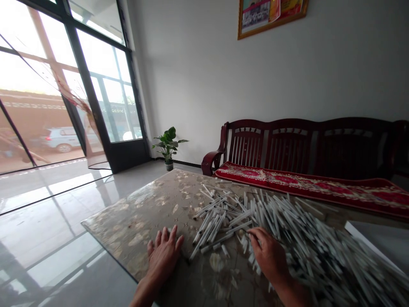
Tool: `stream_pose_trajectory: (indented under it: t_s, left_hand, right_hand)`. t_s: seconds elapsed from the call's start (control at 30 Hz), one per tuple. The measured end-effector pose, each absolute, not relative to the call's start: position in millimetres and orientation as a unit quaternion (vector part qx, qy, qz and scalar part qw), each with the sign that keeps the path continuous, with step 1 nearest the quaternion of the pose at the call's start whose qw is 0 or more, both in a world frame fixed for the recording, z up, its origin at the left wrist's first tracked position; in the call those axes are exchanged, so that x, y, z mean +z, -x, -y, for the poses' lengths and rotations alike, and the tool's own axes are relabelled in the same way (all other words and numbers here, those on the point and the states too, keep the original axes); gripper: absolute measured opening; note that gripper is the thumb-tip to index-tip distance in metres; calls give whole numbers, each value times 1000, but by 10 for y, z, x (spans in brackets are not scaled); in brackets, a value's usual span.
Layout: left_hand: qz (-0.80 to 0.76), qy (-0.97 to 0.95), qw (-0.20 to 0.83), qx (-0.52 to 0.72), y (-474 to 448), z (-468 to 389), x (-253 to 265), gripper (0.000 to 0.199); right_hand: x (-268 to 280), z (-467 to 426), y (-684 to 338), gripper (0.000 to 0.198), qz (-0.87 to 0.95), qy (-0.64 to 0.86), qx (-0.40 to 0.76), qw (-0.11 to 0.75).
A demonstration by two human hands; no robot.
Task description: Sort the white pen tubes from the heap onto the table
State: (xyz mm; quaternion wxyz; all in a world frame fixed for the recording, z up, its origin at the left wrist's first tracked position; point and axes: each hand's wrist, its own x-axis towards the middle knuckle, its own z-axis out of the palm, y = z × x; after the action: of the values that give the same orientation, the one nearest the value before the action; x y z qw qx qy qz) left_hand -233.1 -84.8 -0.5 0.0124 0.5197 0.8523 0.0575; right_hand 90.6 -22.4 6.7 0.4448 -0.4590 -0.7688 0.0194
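Observation:
A large loose pile of thin white pen-like tubes (pixel 297 226), some with dark ends, covers the right part of the table. A smaller bunch of the same tubes (pixel 212 228) lies to the left of it, roughly side by side. My left hand (pixel 166 249) rests palm down on the tablecloth, fingers spread, just left of that bunch and holding nothing. At the near left edge of the big pile is my right hand (pixel 266 251), its thumb and fingers closed together. Whatever is between its fingertips cannot be made out. A few short white pieces (pixel 225 250) lie between the hands.
The table has a patterned brown cloth (pixel 140 217). A white open box (pixel 380 243) stands at its right. Behind the table is a dark red wooden bench (pixel 281 143) with a red patterned cover (pixel 303 183). A potted plant (pixel 168 147) stands by the glass door (pixel 110 102).

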Motion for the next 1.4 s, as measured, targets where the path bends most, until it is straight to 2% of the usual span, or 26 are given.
stream_pose_trajectory:
  t_s: [0.17, 0.37, 0.53, 0.6, 0.73, 0.9, 1.03, 1.23, 1.4]
  left_hand:
    - [-797, -593, 41, 103, 1887, 580, 4, 59]
    - [-721, -642, 96, 243, 1690, 231, -10, 53]
    - [-658, -659, 63, 358, 1657, 338, 83, 37]
    - [-639, -691, 46, 336, 1578, 444, 190, 29]
    - [-632, -748, 34, 200, 1368, 575, 374, 21]
    - [-646, -758, 43, 81, 1240, 563, 348, 26]
    - [-639, -765, 33, 76, 1204, 523, 277, 27]
    - [-630, -771, 29, 91, 1040, 454, 261, 26]
    - [-640, -758, 24, 123, 971, 419, 277, 38]
  right_hand:
    - [97, 398, -711, 22, 816, 442, 37, 370]
    - [88, 549, -533, 33, 840, 451, 44, 299]
    - [107, 584, -469, 28, 845, 464, 18, 265]
    - [117, 595, -446, 22, 853, 457, 11, 253]
    - [114, 608, -427, 19, 856, 449, 6, 255]
    - [82, 605, -416, 17, 847, 463, -5, 262]
    - [71, 601, -373, 9, 849, 466, -23, 247]
    - [107, 549, -505, 16, 821, 519, -58, 232]
    - [185, 423, -725, 13, 807, 511, -29, 295]
